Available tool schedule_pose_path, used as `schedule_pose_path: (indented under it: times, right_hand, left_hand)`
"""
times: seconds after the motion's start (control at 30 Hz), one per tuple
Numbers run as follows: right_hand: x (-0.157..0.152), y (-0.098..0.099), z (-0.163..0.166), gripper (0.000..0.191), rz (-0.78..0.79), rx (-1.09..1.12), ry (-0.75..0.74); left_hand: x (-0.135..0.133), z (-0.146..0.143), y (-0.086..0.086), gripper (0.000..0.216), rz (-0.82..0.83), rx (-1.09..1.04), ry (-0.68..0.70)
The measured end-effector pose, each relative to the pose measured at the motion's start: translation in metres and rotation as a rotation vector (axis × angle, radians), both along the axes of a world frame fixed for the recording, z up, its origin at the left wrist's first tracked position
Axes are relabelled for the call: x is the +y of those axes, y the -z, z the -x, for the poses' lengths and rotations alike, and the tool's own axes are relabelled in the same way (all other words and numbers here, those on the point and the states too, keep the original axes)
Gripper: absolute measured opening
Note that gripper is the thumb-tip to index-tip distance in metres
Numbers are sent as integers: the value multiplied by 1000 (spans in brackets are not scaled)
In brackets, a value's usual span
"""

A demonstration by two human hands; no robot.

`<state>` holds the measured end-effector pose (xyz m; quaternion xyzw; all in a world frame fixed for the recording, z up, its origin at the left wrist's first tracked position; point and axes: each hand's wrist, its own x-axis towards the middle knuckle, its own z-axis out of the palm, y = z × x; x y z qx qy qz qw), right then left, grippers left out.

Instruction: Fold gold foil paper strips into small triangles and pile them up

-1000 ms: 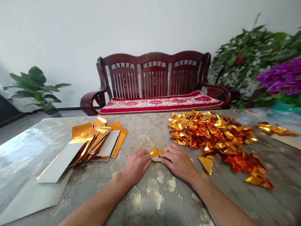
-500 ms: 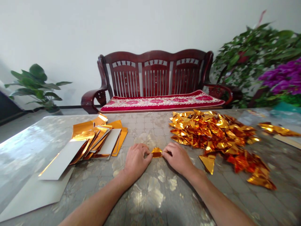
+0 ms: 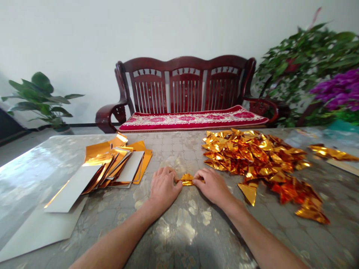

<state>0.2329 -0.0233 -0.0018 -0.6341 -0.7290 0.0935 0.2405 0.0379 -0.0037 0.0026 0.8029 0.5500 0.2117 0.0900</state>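
Observation:
Between my two hands is a small folded piece of gold foil paper [image 3: 187,180], low over the patterned tabletop. My left hand [image 3: 165,185] pinches its left end between thumb and fingers. At the other end, my right hand [image 3: 210,184] grips it the same way. Fingertips cover both ends of the piece, so only its shiny middle shows. To the right lies a heap of folded gold foil pieces [image 3: 246,153], pointed in shape. Left of my hands, a loose stack of gold foil sheets [image 3: 98,151] with pale backs is fanned out.
A large pale sheet [image 3: 53,228] lies under the stack at the left. Clear plastic [image 3: 304,135] and a gold piece [image 3: 332,153] are at the far right. Beyond the table [image 3: 174,145] stands a dark red wooden bench [image 3: 185,89], with plants on both sides.
The foil piece's front has changed from a dark band to a brighter, raised edge between my fingers. My hands stay in nearly the same place; the view has shifted slightly.

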Motion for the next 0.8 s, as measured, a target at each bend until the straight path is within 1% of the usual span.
schedule_pose_path:
  times: [0.2, 0.4, 0.53, 0.7, 0.8]
  right_hand:
    - [0, -1, -2, 14, 32, -16, -37]
    - [1, -1, 1, 8, 43, -26, 30]
    - [0, -2, 3, 6, 43, -35, 31]
    - [0, 1, 4, 2, 9, -78, 45]
    - [-1, 3, 4, 4, 3, -90, 54]
  left_hand:
    - [0, -2, -2, 13, 19, 35, -8]
    - [0, 1, 0, 10, 42, 50, -22]
    - [2, 7, 3, 6, 55, 21, -28]
    - [3, 11, 4, 18, 70, -25, 2]
    - [4, 10, 3, 23, 87, -46, 31]
